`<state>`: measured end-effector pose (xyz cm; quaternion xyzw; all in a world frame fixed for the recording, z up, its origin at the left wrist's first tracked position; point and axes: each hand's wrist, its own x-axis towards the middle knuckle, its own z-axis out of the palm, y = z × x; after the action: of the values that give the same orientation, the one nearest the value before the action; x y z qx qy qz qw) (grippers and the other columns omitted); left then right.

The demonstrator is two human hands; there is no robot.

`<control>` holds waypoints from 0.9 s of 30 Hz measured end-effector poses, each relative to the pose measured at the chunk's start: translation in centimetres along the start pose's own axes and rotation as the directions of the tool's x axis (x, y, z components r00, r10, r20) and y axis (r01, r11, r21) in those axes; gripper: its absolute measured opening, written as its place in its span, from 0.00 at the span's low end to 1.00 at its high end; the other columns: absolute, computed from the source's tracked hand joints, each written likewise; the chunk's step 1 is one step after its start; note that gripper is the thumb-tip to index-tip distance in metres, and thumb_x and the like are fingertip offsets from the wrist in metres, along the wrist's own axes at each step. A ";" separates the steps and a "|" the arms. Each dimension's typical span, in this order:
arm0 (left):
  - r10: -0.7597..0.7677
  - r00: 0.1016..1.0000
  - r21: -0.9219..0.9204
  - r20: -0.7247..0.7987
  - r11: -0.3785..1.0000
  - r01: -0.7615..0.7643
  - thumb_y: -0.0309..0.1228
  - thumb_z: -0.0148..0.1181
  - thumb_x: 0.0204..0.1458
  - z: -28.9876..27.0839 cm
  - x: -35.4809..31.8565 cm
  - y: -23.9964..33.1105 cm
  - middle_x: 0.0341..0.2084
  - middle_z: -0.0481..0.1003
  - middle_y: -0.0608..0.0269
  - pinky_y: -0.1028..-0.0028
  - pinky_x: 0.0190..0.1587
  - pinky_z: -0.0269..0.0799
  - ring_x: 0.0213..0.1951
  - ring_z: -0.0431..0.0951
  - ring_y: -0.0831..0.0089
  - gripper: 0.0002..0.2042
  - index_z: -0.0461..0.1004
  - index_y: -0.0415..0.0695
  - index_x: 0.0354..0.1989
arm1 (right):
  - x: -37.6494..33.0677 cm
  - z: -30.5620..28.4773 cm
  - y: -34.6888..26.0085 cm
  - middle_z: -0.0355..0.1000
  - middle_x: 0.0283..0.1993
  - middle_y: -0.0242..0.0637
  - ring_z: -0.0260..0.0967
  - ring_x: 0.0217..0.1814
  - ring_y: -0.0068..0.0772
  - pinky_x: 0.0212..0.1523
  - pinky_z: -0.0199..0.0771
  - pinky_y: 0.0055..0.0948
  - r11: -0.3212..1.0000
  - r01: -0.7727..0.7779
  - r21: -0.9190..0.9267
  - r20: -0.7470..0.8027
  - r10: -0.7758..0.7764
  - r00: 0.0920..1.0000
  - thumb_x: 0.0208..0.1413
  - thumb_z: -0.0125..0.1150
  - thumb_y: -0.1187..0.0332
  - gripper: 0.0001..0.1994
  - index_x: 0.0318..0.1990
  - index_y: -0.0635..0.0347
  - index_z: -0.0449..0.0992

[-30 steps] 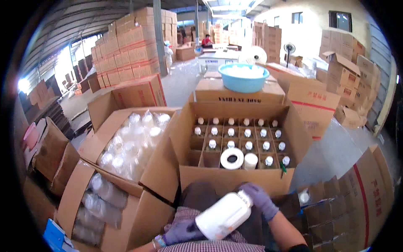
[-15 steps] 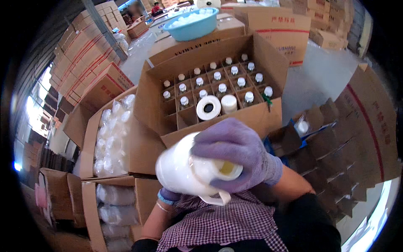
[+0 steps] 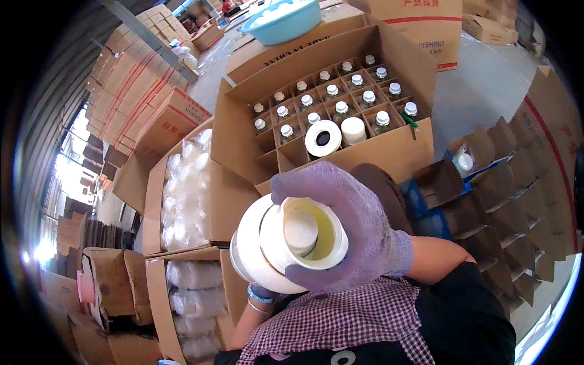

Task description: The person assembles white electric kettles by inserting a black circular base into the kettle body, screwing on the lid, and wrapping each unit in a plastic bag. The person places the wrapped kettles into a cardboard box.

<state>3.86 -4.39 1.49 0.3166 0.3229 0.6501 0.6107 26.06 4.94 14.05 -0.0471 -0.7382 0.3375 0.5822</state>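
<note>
A white vacuum jug (image 3: 248, 248) is tilted so that its wide mouth faces me. Inside the mouth sits a pale rounded plug-like piece (image 3: 301, 232), against a yellowish inner wall. My right hand (image 3: 347, 225), in a lilac-grey glove, is closed around the rim, thumb and fingers on opposite sides. At the lower side of the jug my gloved left hand (image 3: 263, 292) supports it; the jug hides its fingers. Just beyond stands a divided carton (image 3: 347, 159) holding several white-topped flasks (image 3: 342, 109). A white roll (image 3: 323, 139) and a white cylindrical cup (image 3: 353, 131) rest on its near side.
A blue basin (image 3: 286, 25) of white pieces stands behind the carton. To the left are cartons of plastic-wrapped white items (image 3: 185, 198) and wrapped clear pieces (image 3: 196, 304). Cardboard dividers (image 3: 468, 207) fill an open box at right. A green-handled tool (image 3: 410, 125) hangs at the carton's edge.
The jug has turned so its mouth faces me, revealing the pale piece inside. My right hand has shifted from across the top to around the rim. The view has shifted slightly.
</note>
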 end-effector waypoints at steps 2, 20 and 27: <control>0.002 1.000 -0.006 -0.007 1.000 -0.002 0.41 0.60 0.58 -0.1 -0.2 -0.1 0.56 0.69 0.49 0.62 0.58 0.70 0.55 0.73 0.62 0.27 0.61 0.38 0.60 | -0.2 0.5 -0.3 0.72 0.52 0.45 0.73 0.53 0.45 0.54 0.74 0.41 0.999 -0.044 0.009 0.014 0.044 0.999 0.40 0.80 0.61 0.41 0.64 0.61 0.68; -0.003 0.998 -0.037 -0.063 0.999 0.001 0.45 0.55 0.62 -0.9 -2.0 -0.8 0.60 0.68 0.49 0.60 0.61 0.70 0.59 0.72 0.61 0.29 0.60 0.38 0.64 | -1.6 2.2 0.7 0.73 0.51 0.44 0.73 0.51 0.46 0.54 0.72 0.43 0.984 -0.176 0.024 0.037 0.175 0.984 0.40 0.79 0.56 0.40 0.62 0.59 0.69; -0.002 0.997 -0.028 -0.074 1.000 0.000 0.47 0.53 0.63 -1.3 -2.6 0.1 0.62 0.67 0.49 0.60 0.62 0.70 0.60 0.71 0.60 0.30 0.60 0.37 0.66 | -0.5 2.4 1.0 0.73 0.50 0.41 0.74 0.50 0.42 0.54 0.74 0.39 0.993 -0.044 0.107 0.115 0.031 0.993 0.37 0.82 0.53 0.41 0.60 0.58 0.72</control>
<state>2.90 -7.05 0.73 0.2833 0.3364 0.6655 0.6030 23.77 4.43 12.90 -0.0098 -0.7495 0.3903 0.5346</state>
